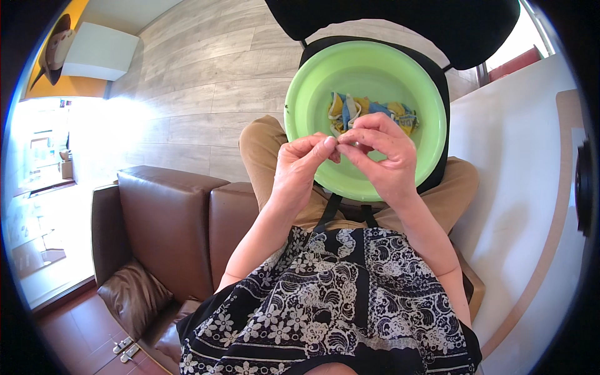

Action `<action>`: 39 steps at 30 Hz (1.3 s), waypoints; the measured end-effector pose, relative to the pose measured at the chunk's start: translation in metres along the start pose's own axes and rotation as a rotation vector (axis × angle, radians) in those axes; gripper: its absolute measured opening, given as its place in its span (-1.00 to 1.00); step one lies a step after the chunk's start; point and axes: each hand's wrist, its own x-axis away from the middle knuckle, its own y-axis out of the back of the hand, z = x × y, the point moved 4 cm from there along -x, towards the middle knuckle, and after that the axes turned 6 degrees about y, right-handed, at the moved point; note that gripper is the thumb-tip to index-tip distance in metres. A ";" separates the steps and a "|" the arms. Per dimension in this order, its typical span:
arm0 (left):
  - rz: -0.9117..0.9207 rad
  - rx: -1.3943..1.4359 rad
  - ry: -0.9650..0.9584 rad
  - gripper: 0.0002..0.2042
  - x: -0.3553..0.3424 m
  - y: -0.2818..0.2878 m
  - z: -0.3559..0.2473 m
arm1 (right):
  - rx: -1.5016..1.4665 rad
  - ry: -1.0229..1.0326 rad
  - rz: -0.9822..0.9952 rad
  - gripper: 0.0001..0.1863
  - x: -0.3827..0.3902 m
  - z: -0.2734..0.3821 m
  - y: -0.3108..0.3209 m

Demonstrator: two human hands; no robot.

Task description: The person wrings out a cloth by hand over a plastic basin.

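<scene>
Both hands are raised over the near part of a light green plastic basin, fingertips meeting. My left hand is closed in a pinch, thumb against the forefinger. Facing it, my right hand pinches with thumb and fingers at the same spot. Whatever sits between the fingertips is too small to make out. Below and beyond the fingers, a crumpled blue and yellow cloth with white edging lies on the basin's bottom, partly hidden by my right hand.
The basin rests on a black chair whose backrest is at the far side. My knees in tan trousers flank it. A brown leather sofa stands left, a white wall right. Beyond lies a wood-look floor.
</scene>
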 end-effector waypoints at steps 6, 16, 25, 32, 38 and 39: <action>-0.011 0.002 0.011 -0.85 0.002 -0.003 -0.003 | 0.017 0.023 -0.006 -0.86 0.000 0.001 0.002; 0.020 0.097 0.037 -0.83 0.000 -0.009 0.000 | -0.055 -0.074 -0.080 -0.88 0.003 -0.001 -0.002; 0.104 0.298 0.159 -0.77 -0.004 -0.010 0.012 | -0.356 -0.337 -0.114 -0.95 0.008 -0.014 -0.003; 0.245 0.341 0.156 -0.74 -0.006 -0.011 0.013 | -0.537 -0.438 -0.129 -0.95 0.008 -0.017 -0.006; 0.227 0.336 0.163 -0.69 -0.008 -0.011 0.014 | -0.650 -0.541 -0.103 -0.90 0.013 -0.028 -0.004; 0.268 0.309 0.148 -0.63 -0.009 -0.010 0.013 | -0.655 -0.561 -0.083 -0.87 0.013 -0.031 -0.002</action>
